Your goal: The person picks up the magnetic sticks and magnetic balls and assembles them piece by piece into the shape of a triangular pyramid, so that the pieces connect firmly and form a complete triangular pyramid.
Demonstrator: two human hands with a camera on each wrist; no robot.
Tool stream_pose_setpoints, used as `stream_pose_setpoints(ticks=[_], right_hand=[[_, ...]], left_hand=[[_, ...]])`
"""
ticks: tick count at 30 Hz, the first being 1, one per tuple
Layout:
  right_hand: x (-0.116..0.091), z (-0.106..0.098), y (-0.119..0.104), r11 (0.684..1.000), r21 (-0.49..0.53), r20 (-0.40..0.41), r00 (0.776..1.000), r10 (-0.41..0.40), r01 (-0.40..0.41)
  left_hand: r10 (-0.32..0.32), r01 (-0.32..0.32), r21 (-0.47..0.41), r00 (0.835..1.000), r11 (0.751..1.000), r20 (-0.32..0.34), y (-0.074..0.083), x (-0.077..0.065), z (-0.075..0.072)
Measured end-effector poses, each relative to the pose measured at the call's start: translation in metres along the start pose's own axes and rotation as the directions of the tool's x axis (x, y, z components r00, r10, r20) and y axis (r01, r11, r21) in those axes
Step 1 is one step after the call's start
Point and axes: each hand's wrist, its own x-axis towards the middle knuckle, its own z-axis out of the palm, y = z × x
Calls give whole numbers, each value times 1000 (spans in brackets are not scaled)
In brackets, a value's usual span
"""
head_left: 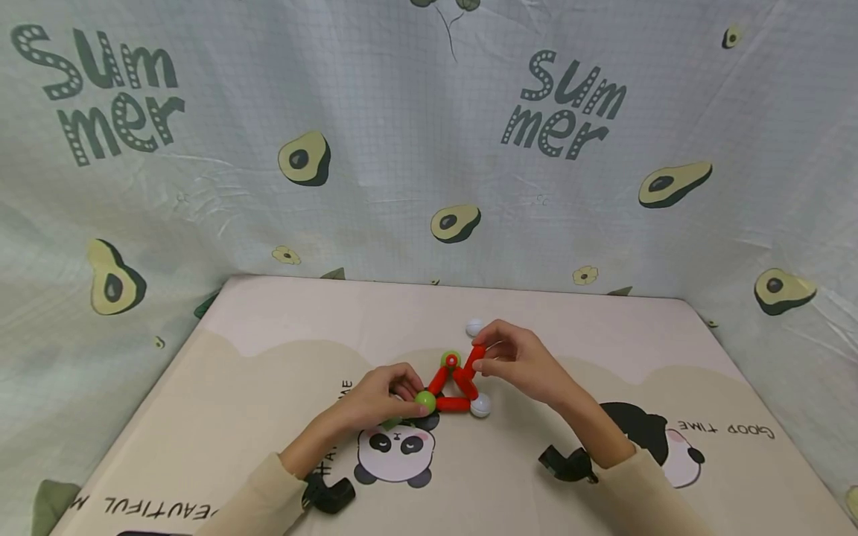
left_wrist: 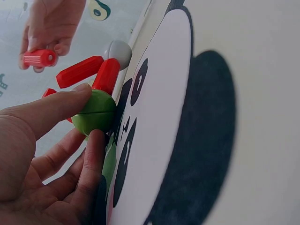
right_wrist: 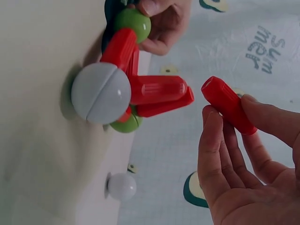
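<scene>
Red rods and coloured balls are joined into a small frame on the mat. My left hand (head_left: 377, 396) pinches its near-left green ball (head_left: 425, 403) between thumb and fingers. From that ball, one red rod (head_left: 453, 404) runs to a white ball (head_left: 480, 406) and another (head_left: 438, 381) to a second green ball (head_left: 450, 357) farther back. Two more rods rise from the white ball and the far green ball. Above the frame, my right hand (head_left: 521, 362) holds a separate red rod (right_wrist: 228, 105) by one end, between thumb and fingers. A gap shows between it and the raised rods.
A loose white ball (head_left: 474, 327) lies on the mat behind the frame. The mat (head_left: 268, 417) carries printed pandas and lettering. Behind its far edge hangs a curtain (head_left: 375, 134) with avocado prints. Black wrist mounts (head_left: 568, 464) sit by both sleeves.
</scene>
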Motion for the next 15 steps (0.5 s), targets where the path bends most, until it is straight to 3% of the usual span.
stream_pose_setpoints(ticks=[15], right_hand=[[1,23,-4,992,-107,-14,998,-66,64]], left_hand=[[0,0,6,1000,1000,1,0,1,0]])
